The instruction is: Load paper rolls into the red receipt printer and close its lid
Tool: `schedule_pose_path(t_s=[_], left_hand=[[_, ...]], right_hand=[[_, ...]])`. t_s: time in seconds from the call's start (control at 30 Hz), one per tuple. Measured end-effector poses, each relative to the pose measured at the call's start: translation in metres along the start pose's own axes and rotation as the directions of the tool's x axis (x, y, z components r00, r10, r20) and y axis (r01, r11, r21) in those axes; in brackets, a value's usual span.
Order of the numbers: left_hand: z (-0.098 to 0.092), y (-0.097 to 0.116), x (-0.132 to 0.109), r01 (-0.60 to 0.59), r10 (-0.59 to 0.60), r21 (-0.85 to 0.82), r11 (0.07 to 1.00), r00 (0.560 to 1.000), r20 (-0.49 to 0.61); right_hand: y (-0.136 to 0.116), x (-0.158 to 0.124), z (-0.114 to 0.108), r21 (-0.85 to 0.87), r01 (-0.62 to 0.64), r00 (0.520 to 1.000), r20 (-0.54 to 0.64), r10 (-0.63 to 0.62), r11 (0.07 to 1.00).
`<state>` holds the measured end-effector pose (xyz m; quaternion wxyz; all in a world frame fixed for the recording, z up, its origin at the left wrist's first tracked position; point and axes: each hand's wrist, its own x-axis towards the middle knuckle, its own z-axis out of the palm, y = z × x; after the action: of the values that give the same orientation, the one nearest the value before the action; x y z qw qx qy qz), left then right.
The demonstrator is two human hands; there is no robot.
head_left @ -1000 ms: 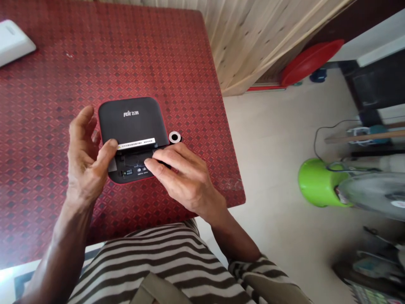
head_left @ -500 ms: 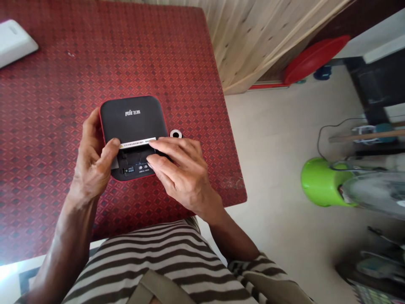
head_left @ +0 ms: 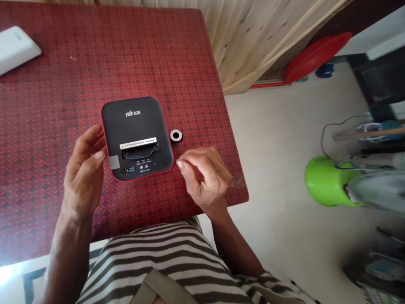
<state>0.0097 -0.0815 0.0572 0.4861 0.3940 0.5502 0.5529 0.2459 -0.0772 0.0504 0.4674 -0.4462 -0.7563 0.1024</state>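
A black box-shaped device with a red rim, a white logo and a white label strip lies flat on the red patterned table. A slot opening sits below the label. My left hand rests beside the device's left edge, fingers apart, its fingertips close to or touching the edge. My right hand hovers just right of the device's near corner, fingers curled with thumb and forefinger pinched together; I cannot tell if anything small is between them. A small white and black ring lies on the table right of the device.
A white flat object lies at the table's far left. The table's right edge drops to a pale floor with a green round object, a red basin against a wooden wall, and cables and clutter at right.
Both hands came off the device. My right hand pulled back from the slot area to the right, and my left thumb lifted off the label; the slot is now uncovered.
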Motion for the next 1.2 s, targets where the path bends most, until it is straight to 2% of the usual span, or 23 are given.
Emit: schedule_pose_path(t_s=[0.1, 0.2, 0.43, 0.6, 0.73, 1.07, 1.2], left_hand=[[-0.001, -0.002, -0.014, 0.011, -0.010, 0.016, 1.000, 1.000, -0.013], [0.004, -0.005, -0.023, -0.015, 0.019, 0.059, 0.998, 0.998, -0.062], [0.007, -0.008, -0.023, -0.065, 0.078, 0.122, 0.990, 0.991, -0.108], [0.017, -0.008, -0.022, -0.038, 0.030, -0.041, 0.998, 0.984, -0.176], [0.029, -0.007, -0.021, -0.050, 0.026, -0.100, 0.994, 0.972, -0.232], [0.031, -0.012, -0.016, -0.082, 0.051, -0.119, 0.989, 0.968, -0.244], [0.032, -0.011, -0.019, -0.054, 0.029, -0.089, 0.995, 0.966, -0.257]], right_hand=[[0.009, -0.017, -0.001, -0.065, -0.106, 0.994, 0.010, 0.107, 0.992], [0.009, -0.029, 0.002, -0.055, -0.147, 0.988, 0.032, 0.149, 0.988], [-0.006, -0.030, 0.015, 0.035, -0.108, 0.994, 0.038, 0.107, 0.994], [-0.004, -0.029, 0.015, 0.034, -0.101, 0.995, 0.024, 0.100, 0.994], [0.000, -0.030, 0.012, 0.018, -0.119, 0.993, 0.008, 0.119, 0.993], [-0.001, -0.028, 0.017, 0.033, -0.112, 0.994, -0.010, 0.113, 0.993], [-0.006, -0.018, 0.015, 0.026, -0.104, 0.994, -0.030, 0.104, 0.994]])
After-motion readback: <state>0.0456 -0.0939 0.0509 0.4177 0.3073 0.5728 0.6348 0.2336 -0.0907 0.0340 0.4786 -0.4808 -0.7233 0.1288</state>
